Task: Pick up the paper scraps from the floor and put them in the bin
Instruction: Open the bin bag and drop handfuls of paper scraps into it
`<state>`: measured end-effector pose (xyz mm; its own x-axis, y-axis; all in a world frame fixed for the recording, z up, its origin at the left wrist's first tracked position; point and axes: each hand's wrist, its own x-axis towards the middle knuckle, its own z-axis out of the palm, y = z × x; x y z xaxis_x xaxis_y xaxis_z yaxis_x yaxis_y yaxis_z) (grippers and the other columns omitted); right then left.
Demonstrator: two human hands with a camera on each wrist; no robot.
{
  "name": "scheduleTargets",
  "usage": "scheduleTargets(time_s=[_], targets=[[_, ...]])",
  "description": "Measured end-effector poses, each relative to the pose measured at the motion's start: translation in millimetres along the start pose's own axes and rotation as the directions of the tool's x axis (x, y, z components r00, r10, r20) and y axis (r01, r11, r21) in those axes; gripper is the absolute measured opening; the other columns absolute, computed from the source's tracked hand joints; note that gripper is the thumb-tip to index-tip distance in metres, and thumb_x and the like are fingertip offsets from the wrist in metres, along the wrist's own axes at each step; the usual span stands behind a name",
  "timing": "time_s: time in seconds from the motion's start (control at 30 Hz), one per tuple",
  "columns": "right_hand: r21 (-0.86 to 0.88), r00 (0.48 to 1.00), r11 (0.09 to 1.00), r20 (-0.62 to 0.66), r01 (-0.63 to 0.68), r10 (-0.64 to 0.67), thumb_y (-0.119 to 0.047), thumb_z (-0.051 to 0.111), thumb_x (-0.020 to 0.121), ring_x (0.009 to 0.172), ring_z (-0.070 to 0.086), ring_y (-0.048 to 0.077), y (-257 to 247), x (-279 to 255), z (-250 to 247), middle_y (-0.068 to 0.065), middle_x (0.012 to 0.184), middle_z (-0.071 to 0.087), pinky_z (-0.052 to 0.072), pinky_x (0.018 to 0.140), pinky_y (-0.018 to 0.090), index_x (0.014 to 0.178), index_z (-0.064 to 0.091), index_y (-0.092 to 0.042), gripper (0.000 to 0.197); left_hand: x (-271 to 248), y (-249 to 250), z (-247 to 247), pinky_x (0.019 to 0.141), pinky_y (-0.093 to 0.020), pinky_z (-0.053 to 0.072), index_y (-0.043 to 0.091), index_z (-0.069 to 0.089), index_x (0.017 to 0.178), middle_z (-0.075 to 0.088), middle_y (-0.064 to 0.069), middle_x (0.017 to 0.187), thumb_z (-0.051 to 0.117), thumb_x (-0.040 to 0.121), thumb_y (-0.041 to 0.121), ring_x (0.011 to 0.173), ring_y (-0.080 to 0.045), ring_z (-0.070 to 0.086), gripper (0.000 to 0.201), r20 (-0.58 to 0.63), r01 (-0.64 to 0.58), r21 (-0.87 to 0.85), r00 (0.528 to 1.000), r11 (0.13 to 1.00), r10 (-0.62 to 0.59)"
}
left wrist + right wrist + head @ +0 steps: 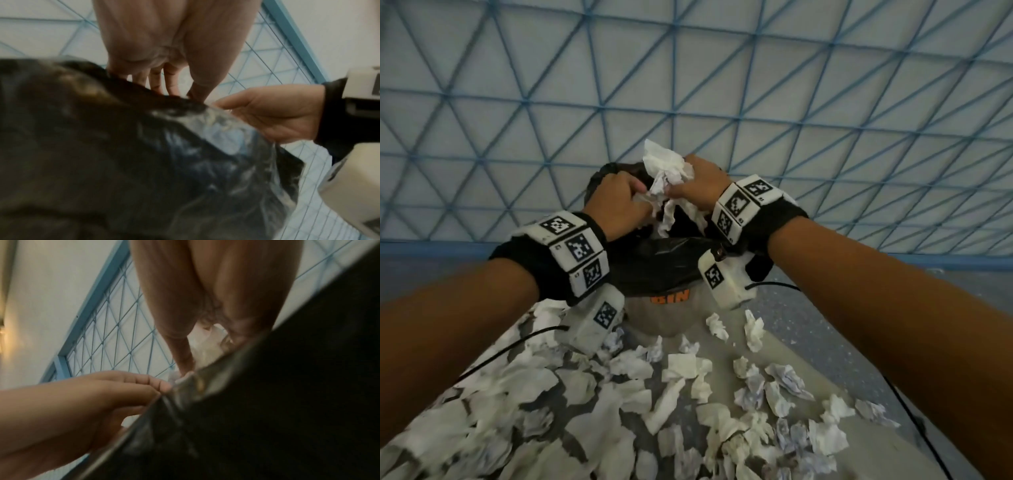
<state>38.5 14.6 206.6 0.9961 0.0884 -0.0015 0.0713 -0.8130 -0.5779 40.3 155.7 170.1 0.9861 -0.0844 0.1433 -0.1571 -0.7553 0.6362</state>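
A bunch of crumpled white paper scraps (pixel 667 171) is held over the mouth of the grey bin (pixel 671 320), which has orange "BIN" lettering and a black bag liner (pixel 664 265). My left hand (pixel 638 197) grips the bunch from the left with curled fingers. My right hand (pixel 683 185) clutches it from the right. In the left wrist view my left hand (pixel 164 81) reaches over the liner (pixel 123 154), with the right hand (pixel 267 116) beside it. The right wrist view shows the right hand (pixel 205 331) around white paper (pixel 207 345), with the left hand (pixel 115 391) at the liner's edge (pixel 267 402).
Several crumpled paper scraps (pixel 681 368) litter the grey floor in front of the bin, thickest at the lower left. Black cables (pixel 914 421) trail from my wristbands across the floor. Close behind the bin a wall with a blue triangle grid (pixel 688 85) rises from a blue skirting (pixel 448 248).
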Motion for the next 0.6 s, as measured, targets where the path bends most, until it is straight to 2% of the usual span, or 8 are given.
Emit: scheduleTargets(time_s=[0.1, 0.13, 0.2, 0.3, 0.4, 0.47, 0.53, 0.6], targets=[[-0.006, 0.995, 1.000, 0.096, 0.015, -0.015, -0.029, 0.064, 0.082, 0.101, 0.059, 0.027, -7, -2, -7, 0.011, 0.101, 0.060, 0.040, 0.070, 0.027, 0.083, 0.059, -0.018, 0.012, -3, -1, -11, 0.099, -0.031, 0.040, 0.008, 0.056, 0.118, 0.058, -0.012, 0.127, 0.065, 0.080, 0.013, 0.118, -0.026, 0.054, 0.040, -0.046, -0.042, -0.080, 0.998, 0.996, 0.038], [0.001, 0.994, 1.000, 0.107, 0.024, -0.024, -0.024, 0.063, 0.084, 0.099, 0.058, 0.027, -8, -2, -9, 0.008, 0.096, 0.056, 0.039, 0.069, 0.026, 0.084, 0.060, -0.018, 0.007, -4, 2, -14, 0.100, -0.031, 0.040, 0.009, 0.052, 0.122, 0.056, -0.011, 0.129, 0.067, 0.078, 0.012, 0.120, -0.024, 0.053, 0.046, -0.050, -0.089, -0.117, 0.995, 0.989, 0.084], [0.037, 0.993, 0.999, 0.113, 0.023, -0.027, -0.017, 0.064, 0.083, 0.093, 0.055, 0.024, -6, 0, -11, 0.005, 0.091, 0.054, 0.040, 0.065, 0.024, 0.103, 0.062, -0.010, 0.021, -6, 7, -17, 0.099, -0.027, 0.039, 0.013, 0.040, 0.134, 0.052, -0.005, 0.131, 0.072, 0.074, 0.008, 0.118, -0.017, 0.050, 0.068, 0.025, -0.181, -0.192, 0.982, 0.965, 0.189], [0.153, 0.993, 0.988, 0.115, 0.021, -0.039, -0.002, 0.065, 0.077, 0.087, 0.051, 0.017, -2, 2, -11, -0.002, 0.080, 0.055, 0.040, 0.055, 0.015, 0.089, 0.055, -0.019, 0.022, -3, 11, -16, 0.091, -0.024, 0.040, 0.022, 0.032, 0.138, 0.054, -0.001, 0.115, 0.075, 0.072, 0.009, 0.105, -0.015, 0.054, 0.080, 0.174, -0.168, -0.194, 0.964, 0.966, 0.202], [0.244, 0.993, 0.970, 0.105, 0.021, -0.048, 0.007, 0.061, 0.076, 0.085, 0.053, 0.017, 3, -1, -13, 0.004, 0.092, 0.055, 0.043, 0.055, 0.018, 0.116, 0.053, -0.010, 0.044, 3, 9, -16, 0.083, -0.027, 0.043, 0.018, 0.048, 0.125, 0.067, -0.012, 0.099, 0.077, 0.070, 0.015, 0.096, -0.027, 0.063, 0.062, 0.066, -0.115, -0.077, 0.991, 0.990, 0.120], [0.286, 0.994, 0.958, 0.104, 0.010, -0.041, 0.006, 0.061, 0.078, 0.082, 0.055, 0.015, 8, -6, -17, -0.002, 0.091, 0.056, 0.046, 0.053, 0.017, 0.136, 0.041, -0.012, 0.064, 5, 10, -20, 0.080, -0.026, 0.040, 0.015, 0.053, 0.120, 0.069, -0.016, 0.102, 0.079, 0.067, 0.021, 0.100, -0.028, 0.063, 0.059, 0.051, -0.096, 0.084, 0.995, 0.992, 0.092], [0.260, 0.989, 0.966, 0.146, -0.005, -0.034, 0.000, 0.064, 0.080, 0.101, 0.056, 0.019, 14, -10, -23, 0.002, 0.118, 0.059, 0.049, 0.067, 0.023, 0.144, 0.029, -0.021, 0.075, 6, 13, -26, 0.087, -0.030, 0.042, 0.018, 0.052, 0.124, 0.065, -0.015, 0.118, 0.080, 0.066, 0.028, 0.111, -0.030, 0.058, 0.066, 0.172, -0.116, 0.306, 0.983, 0.945, 0.065], [0.163, 0.979, 0.986, 0.194, 0.032, -0.064, -0.007, 0.066, 0.081, 0.125, 0.049, 0.020, 21, -15, -31, 0.007, 0.142, 0.047, 0.042, 0.093, 0.024, 0.147, 0.021, -0.023, 0.082, 4, 19, -32, 0.097, -0.037, 0.041, 0.023, 0.046, 0.131, 0.056, -0.013, 0.132, 0.079, 0.067, 0.031, 0.119, -0.033, 0.052, 0.073, 0.278, -0.167, 0.437, 0.959, 0.884, 0.044]])
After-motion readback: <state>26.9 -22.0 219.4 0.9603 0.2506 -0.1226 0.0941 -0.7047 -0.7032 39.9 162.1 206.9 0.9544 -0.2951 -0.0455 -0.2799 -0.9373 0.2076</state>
